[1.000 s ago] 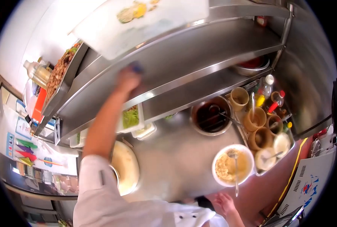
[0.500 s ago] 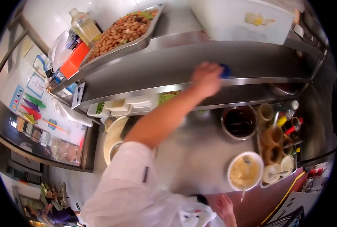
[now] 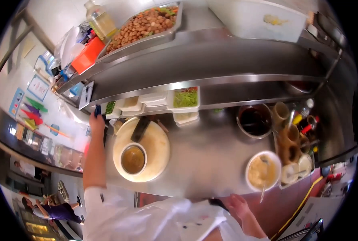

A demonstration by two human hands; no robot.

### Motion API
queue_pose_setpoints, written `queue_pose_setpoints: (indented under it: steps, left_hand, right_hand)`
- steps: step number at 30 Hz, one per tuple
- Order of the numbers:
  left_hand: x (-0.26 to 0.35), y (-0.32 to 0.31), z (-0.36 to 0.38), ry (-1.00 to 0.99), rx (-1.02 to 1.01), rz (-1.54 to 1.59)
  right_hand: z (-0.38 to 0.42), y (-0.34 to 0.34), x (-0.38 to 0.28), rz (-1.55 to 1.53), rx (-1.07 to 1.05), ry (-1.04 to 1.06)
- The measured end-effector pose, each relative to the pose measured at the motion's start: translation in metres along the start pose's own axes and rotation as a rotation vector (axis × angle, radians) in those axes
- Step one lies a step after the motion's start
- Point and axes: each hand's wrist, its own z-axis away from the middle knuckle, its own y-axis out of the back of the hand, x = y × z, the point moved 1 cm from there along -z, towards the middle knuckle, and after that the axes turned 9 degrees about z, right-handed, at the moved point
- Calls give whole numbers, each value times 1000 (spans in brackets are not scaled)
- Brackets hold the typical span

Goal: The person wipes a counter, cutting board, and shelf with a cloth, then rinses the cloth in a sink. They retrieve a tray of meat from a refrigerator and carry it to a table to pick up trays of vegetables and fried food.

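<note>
A: And the left hand (image 3: 97, 120) is out far, the forearm running straight forward past the left side of the board (image 3: 159, 154), elbow nearly straight!

B: What's in the grip?

A: Fingers pressed together on a small dark blue thing (image 3: 98, 110)! It's left of the board and farther out, by the end of the shelf (image 3: 211, 78). Just how the fingertips sit on it, I can't tell; it's too small in view.

B: And the right hand (image 3: 238, 205)?

A: Low, to the right of the board and nearer the body, off the counter's front edge. The arm angles in from the lower right, fingers loosely spread and slightly bent.

B: Around the board?

A: On it, a cup (image 3: 133, 159) of brown stuff and a dark blade (image 3: 140, 129), side by side! Beyond it, tubs (image 3: 154, 99) under the shelf, one of greens (image 3: 186, 97). Well to its right, the dark pot (image 3: 254, 120), with the white bowl (image 3: 263, 170) and its spoon (image 3: 262, 195) nearer the body.

B: Any writing?

A: Posters (image 3: 38, 87) on the wall, left of the board, carry marks too small to read. The oil bottle (image 3: 100, 20), beyond the board and to its left, has a pale label, also unreadable!
</note>
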Motion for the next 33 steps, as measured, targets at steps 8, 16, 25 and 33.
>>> queue_pose_setpoints:
  steps: [8, 16, 25, 33]
  left_hand:
    - [-36, 45, 228, 178, -545, -116]
    - [-2, 1, 248, 757, -646, 895]
    - [230, -202, 323, 581, -981, 927]
    - [360, -396, 276, -459, -284, 105]
  right_hand:
    - [-24, -53, 20, 47, -48, 102]
    - [31, -101, 27, 231, 19, 100]
    - [44, -16, 1, 191, 38, 121]
    - [51, 210, 71, 120, 140, 22]
